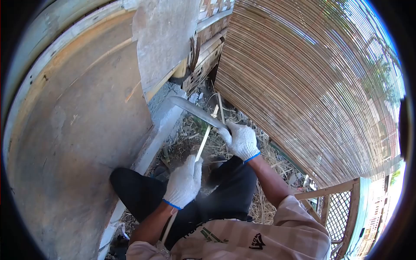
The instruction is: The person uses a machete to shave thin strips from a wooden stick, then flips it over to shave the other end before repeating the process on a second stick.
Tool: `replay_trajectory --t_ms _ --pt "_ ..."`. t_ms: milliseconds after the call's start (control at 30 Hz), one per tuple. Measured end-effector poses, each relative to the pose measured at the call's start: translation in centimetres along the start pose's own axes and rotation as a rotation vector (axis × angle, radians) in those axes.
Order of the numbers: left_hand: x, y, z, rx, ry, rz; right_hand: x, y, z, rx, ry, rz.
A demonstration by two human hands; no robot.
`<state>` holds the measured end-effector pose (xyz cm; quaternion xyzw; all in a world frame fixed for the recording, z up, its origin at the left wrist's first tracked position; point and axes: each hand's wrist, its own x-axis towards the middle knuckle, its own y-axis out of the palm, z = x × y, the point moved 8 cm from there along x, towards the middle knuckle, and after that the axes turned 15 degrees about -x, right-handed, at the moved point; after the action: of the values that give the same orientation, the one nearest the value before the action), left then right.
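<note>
My right hand (242, 139), in a white knit glove with a blue cuff, is closed around the handle of a machete (195, 110). The broad metal blade points up and to the left, its curved tip near the concrete ledge. In the same kind of glove, my left hand (183, 181) grips a pale bamboo strip (203, 141). The strip slants upward from my fist and passes the blade near the machete's handle end, with a frayed lump close to its top. Its lower part runs back under my left forearm. The handle is mostly hidden by my fingers.
To the left stands a brown wooden panel (86, 117) beside a concrete ledge (162, 125). A slatted bamboo screen (299, 82) rises at the right. Straw and shavings (271, 173) cover the ground around my knees. A wooden lattice frame (340, 212) stands lower right.
</note>
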<state>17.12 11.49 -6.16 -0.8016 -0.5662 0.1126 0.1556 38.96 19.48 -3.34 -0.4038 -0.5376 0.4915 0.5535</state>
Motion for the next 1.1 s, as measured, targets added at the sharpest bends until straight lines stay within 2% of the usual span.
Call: replay_trajectory --t_ms 33,67,100,167,200,233,267,300,333,367,433,500,533,567,633,667,767,800,833,967,1033,1100 --pt "0.8 -0.4 -0.5 0.02 0.063 -0.038 0.2 -0.3 0.7 0.005 -0.004 -0.043" --pt "0.9 -0.4 -0.3 0.018 0.01 0.0 -0.4 -0.1 0.9 0.061 0.064 -0.001" --pt "1.0 -0.2 0.0 0.021 0.018 0.006 -1.2 0.0 1.7 0.124 -0.026 -0.036" --pt "0.8 -0.2 -0.1 0.085 0.175 -0.054 -2.6 0.3 3.7 -0.013 -0.222 0.012" --pt "0.7 -0.4 -0.4 0.092 0.177 -0.054 -2.5 0.3 3.7 -0.096 -0.275 -0.009" --pt "0.3 -1.0 -0.7 0.049 0.137 -0.059 -1.5 -0.1 2.4 -0.088 -0.195 -0.058" --pt "-0.4 -1.3 -0.9 0.006 0.092 -0.059 0.2 0.8 -1.1 -0.127 0.024 -0.049" --pt "-1.2 -1.3 -1.5 0.01 0.083 -0.053 1.6 0.5 -3.5 -0.164 0.131 -0.103" --pt "-1.6 -1.4 -2.2 -0.022 0.096 -0.046 2.8 0.5 -6.2 -0.062 0.318 -0.058" --pt "-1.6 -1.6 -2.7 -0.053 0.119 -0.045 3.3 0.4 -7.0 -0.19 0.19 -0.162" --pt "-1.2 -1.7 -2.6 -0.016 0.115 -0.039 1.7 -0.7 -6.7 -0.023 0.152 -0.175" --pt "-0.7 -1.4 -2.1 0.044 0.112 -0.043 -0.5 -2.0 -4.1 0.106 0.173 -0.007" --pt "-0.6 -1.3 -2.0 0.059 0.124 -0.061 -1.4 -1.8 -3.2 0.136 0.14 0.009" --pt "-0.6 -0.8 -1.8 0.056 0.119 -0.052 -2.1 -1.6 -2.0 0.065 0.049 -0.027" --pt "-0.8 -0.5 -1.8 0.274 0.137 -0.106 -3.1 -0.8 -0.2 0.021 -0.067 0.089" --pt "-0.9 -0.3 -1.7 0.282 0.134 -0.093 -3.2 -0.5 0.3 -0.048 -0.11 0.118" --pt "-1.3 -0.6 -2.3 0.323 0.196 -0.169 -1.4 -1.2 -1.6 -0.011 0.015 0.054" --pt "-1.7 -0.4 -2.1 0.294 0.17 -0.156 -0.4 -1.5 -2.9 -0.008 0.119 0.01" --pt "-1.8 -0.3 -1.9 0.263 0.147 -0.147 0.1 -1.2 -4.3 0.017 0.257 0.089" --pt "-1.5 -0.1 -2.0 0.26 0.19 -0.198 -2.2 -1.3 -1.4 -0.035 -0.13 0.053" --pt "-1.4 0.4 -1.6 0.307 0.116 -0.146 -2.3 -1.1 -0.5 -0.093 -0.149 0.142" --pt "-1.8 0.4 -1.1 0.295 0.127 -0.139 -1.0 -1.0 -2.3 -0.044 -0.015 0.08"
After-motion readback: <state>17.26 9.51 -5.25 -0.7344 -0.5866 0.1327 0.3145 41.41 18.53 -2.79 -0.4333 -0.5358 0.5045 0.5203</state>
